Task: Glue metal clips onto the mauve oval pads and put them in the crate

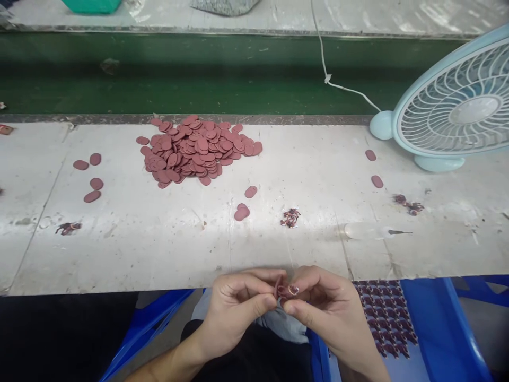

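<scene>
Just over the table's front edge, my left hand [234,310] pinches a flat reddish-brown oval disc [277,286] between thumb and fingers. My right hand [328,307] is closed on a small dark-red figurine [289,291] with light markings. The two pieces meet between my fingertips, and the fingers hide part of both. A few more small figurines [290,217] lie on the white table [302,164] beyond my hands. Loose oval discs [242,212] rest to their left, and a big pile of discs [194,148] spreads farther back.
A clear bottle with a thin dark tip [368,231] lies at the right, before more figurines [409,203]. The light-blue fan [421,122] stands at back right with its white cord. Below the edge, a blue crate [435,318] holds rows of dark-red figurines [387,313].
</scene>
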A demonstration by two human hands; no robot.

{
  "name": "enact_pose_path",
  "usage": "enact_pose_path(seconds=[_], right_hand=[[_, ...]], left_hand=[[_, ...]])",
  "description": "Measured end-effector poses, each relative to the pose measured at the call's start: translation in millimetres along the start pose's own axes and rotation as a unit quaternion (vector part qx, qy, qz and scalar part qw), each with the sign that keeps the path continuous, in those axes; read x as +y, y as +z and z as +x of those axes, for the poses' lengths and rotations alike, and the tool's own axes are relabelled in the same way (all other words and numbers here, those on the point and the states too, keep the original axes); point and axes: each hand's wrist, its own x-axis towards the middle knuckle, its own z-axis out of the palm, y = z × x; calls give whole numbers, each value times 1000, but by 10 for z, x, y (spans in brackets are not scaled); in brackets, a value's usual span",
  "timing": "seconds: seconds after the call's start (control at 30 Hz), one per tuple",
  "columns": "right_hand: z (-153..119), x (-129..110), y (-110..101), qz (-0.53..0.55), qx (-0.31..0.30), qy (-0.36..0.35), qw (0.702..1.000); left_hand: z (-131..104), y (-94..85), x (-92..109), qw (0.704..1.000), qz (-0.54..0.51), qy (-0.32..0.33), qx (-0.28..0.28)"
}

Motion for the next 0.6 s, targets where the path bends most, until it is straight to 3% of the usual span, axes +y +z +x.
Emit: enact_pose_path(seconds=[0.4,0.6], right_hand=[[-44,60,-69,28,15,-23,999],[-81,113,-64,17,25,-50,998]], left_hand=[[15,88,19,1000,13,-21,-5],[12,118,-42,996,51,60,-28]])
